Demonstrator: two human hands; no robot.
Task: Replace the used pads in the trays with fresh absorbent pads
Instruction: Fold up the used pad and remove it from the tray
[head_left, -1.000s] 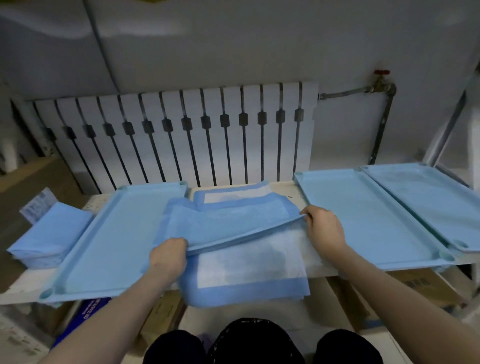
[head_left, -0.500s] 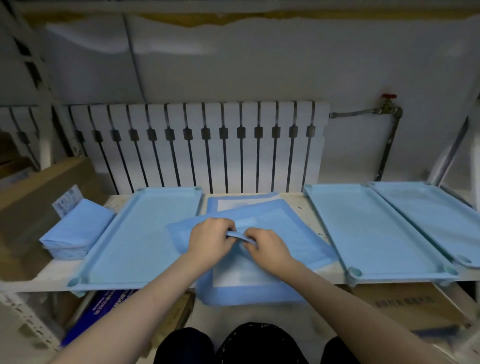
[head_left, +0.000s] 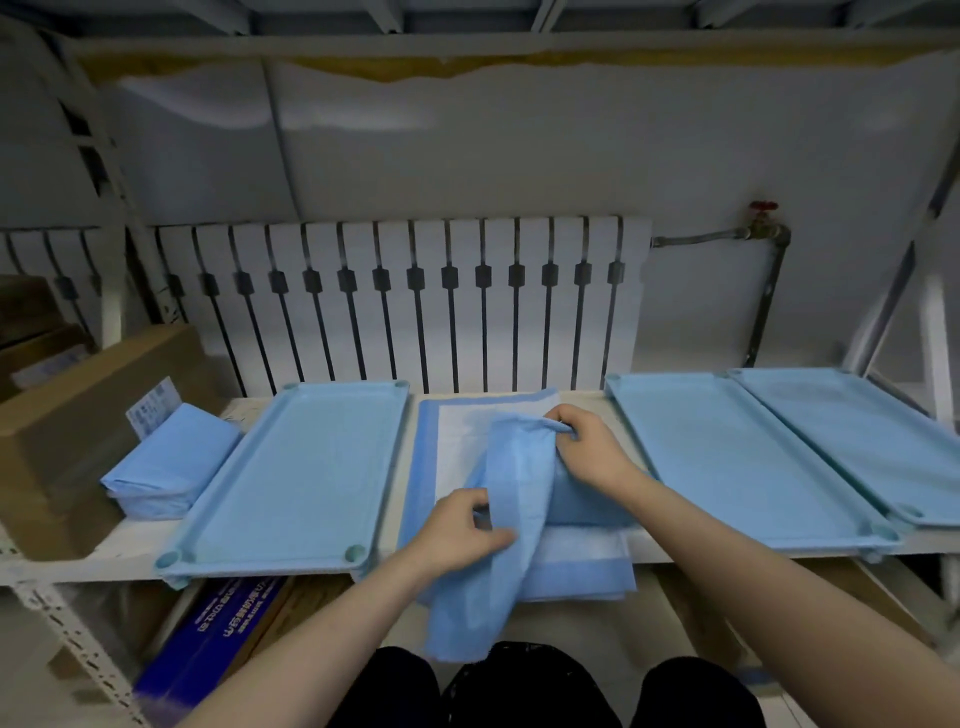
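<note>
A blue absorbent pad (head_left: 511, 499), folded into a long strip, hangs between my hands over the shelf's front edge. My left hand (head_left: 460, 527) grips its lower part. My right hand (head_left: 589, 447) pinches its upper end. Under it lie flat pads (head_left: 457, 431) with white centres and blue borders. A light-blue tray (head_left: 291, 467) lies to the left. Two more trays (head_left: 722, 457) (head_left: 852, 431), both lined in blue, lie to the right.
A pack of folded blue pads (head_left: 166, 467) sits left of the left tray, next to a cardboard box (head_left: 78, 415). A white radiator (head_left: 415, 301) and a pipe with a red valve (head_left: 763, 218) stand behind the shelf. Boxes (head_left: 218, 639) lie below the shelf.
The pad was spread wide between my hands, then my hands met at its middle. Now it is folded lengthwise, with my right hand moved up and back and my left lower.
</note>
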